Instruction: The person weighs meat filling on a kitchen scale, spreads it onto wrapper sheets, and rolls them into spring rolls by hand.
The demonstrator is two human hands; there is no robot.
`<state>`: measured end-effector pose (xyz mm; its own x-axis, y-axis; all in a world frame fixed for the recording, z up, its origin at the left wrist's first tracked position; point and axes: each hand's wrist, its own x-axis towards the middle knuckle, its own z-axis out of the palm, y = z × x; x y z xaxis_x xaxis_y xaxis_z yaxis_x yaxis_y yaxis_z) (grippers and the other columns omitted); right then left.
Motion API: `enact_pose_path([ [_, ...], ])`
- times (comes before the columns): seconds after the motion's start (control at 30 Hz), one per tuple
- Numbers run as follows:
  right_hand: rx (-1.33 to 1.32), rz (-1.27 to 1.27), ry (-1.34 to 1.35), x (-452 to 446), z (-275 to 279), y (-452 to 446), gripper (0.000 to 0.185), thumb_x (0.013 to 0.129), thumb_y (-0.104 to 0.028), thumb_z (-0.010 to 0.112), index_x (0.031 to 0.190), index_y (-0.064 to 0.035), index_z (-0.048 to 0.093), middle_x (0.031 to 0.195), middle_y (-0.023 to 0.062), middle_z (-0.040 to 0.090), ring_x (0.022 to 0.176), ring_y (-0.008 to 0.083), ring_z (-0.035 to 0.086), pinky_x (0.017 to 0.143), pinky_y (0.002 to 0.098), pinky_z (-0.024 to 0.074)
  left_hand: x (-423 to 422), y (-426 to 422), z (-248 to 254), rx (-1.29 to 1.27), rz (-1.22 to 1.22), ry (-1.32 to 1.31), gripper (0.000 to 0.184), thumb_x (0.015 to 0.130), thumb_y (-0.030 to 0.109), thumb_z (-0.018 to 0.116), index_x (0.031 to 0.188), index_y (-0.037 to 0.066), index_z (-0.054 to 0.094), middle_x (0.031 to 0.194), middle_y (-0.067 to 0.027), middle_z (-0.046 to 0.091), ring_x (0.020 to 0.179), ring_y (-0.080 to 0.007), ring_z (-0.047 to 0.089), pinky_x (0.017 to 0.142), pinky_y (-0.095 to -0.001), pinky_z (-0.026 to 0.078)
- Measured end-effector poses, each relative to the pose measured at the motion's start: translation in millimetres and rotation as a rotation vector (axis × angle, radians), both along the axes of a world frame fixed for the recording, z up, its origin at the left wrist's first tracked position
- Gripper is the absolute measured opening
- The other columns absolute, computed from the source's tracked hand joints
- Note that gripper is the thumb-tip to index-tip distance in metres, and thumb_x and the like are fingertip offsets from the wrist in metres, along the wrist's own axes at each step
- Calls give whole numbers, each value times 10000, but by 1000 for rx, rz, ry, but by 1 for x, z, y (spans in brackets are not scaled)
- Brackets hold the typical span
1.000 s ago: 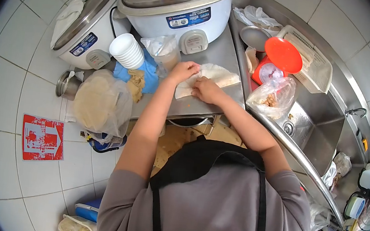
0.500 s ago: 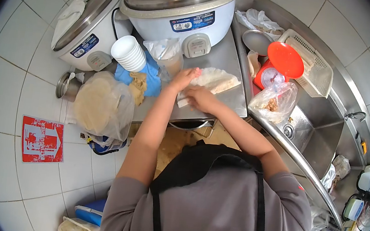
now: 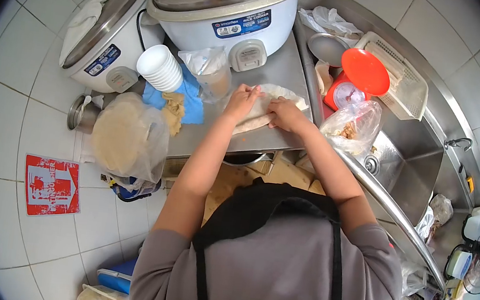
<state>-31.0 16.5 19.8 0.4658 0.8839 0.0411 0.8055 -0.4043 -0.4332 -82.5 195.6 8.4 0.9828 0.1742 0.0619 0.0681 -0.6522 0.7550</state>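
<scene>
A thin, pale, round wrapper lies on the steel counter, with a rolled or folded strip along its near edge. My left hand is at the wrapper's left side, fingers closed together on its sheet. Closer to the right end, my right hand has its fingers curled over the wrapper and the roll. Any filling inside is hidden. Just behind my left hand stands a plastic-covered container of brownish liquid. More round wrappers sit in a clear plastic bag at the counter's left end.
Two rice cookers stand behind the work area. A stack of white bowls rests by a blue cloth. To the right are a red scale, a bag of brown pieces, a white basket and a sink.
My right hand has moved right and slightly up along the wrapper, uncovering the rolled near edge. My left hand has curled its fingers in on the left side.
</scene>
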Motion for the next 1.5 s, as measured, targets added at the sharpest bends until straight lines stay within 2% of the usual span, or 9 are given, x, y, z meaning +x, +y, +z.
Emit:
enact_pose_path([
  [0.3, -31, -19, 45, 10, -3, -9, 318, 593, -151, 755, 880, -78, 639, 964, 57, 591, 982, 281, 522, 849, 377, 433, -6, -8, -15, 53, 42, -158, 412, 948, 381, 368, 1022, 139, 693, 1009, -124, 506, 994, -273, 472, 916, -355, 362],
  [0.4, 65, -96, 89, 14, -10, -19, 281, 597, -117, 737, 857, -71, 643, 936, 73, 596, 951, 290, 535, 832, 378, 445, -5, -9, -17, 87, 39, -225, 388, 929, 365, 407, 965, 112, 699, 974, -132, 541, 987, -291, 476, 910, -376, 371],
  [0.5, 75, -52, -6, 12, -11, -22, 262, 595, -111, 727, 839, -67, 644, 912, 84, 598, 939, 289, 542, 816, 378, 455, 0, -6, -13, 23, 55, -161, 341, 902, 336, 475, 932, 72, 690, 985, -144, 554, 981, -307, 497, 885, -387, 391],
  [0.6, 72, -78, -50, 9, -12, -26, 273, 583, -115, 726, 839, -65, 646, 913, 87, 597, 938, 291, 545, 807, 381, 459, -10, -12, 7, 109, 16, -312, 285, 859, 291, 576, 971, 46, 671, 957, -137, 579, 894, -287, 561, 803, -352, 449],
  [0.7, 8, -107, -9, 6, -2, -23, 268, 582, -116, 723, 835, -67, 648, 909, 83, 596, 935, 289, 550, 796, 383, 464, -41, -23, 24, 236, -100, -60, 286, 753, 213, 691, 957, 15, 659, 904, -131, 605, 877, -290, 584, 768, -347, 466],
  [0.83, 121, -7, -23, -7, 1, -16, 245, 600, -116, 708, 833, -69, 647, 895, 73, 593, 921, 285, 555, 787, 384, 467, -61, -38, 12, 309, -86, -115, 383, 617, 168, 760, 948, 7, 653, 834, -136, 607, 829, -321, 584, 731, -387, 470],
  [1.13, 169, -67, 8, 2, -1, -40, 204, 621, -133, 687, 804, -60, 633, 853, 79, 581, 911, 291, 548, 786, 390, 459, -85, -14, -9, 94, -120, -266, 397, 636, 142, 757, 999, 22, 649, 831, -142, 611, 760, -313, 584, 691, -357, 474],
  [1.3, 206, 63, -50, -5, 1, -18, 229, 615, -148, 708, 805, -47, 630, 854, 93, 583, 918, 295, 549, 796, 384, 456, -83, -20, 10, 145, -99, -252, 388, 634, 156, 767, 971, 3, 650, 844, -146, 617, 770, -312, 594, 696, -348, 473],
  [1.5, 152, 80, 58, -15, -7, -7, 331, 592, -108, 747, 890, -34, 624, 891, 93, 596, 946, 299, 544, 827, 375, 442, -81, -18, 2, 99, -103, -140, 361, 637, 157, 765, 944, 3, 655, 849, -151, 621, 780, -310, 602, 710, -351, 478],
])
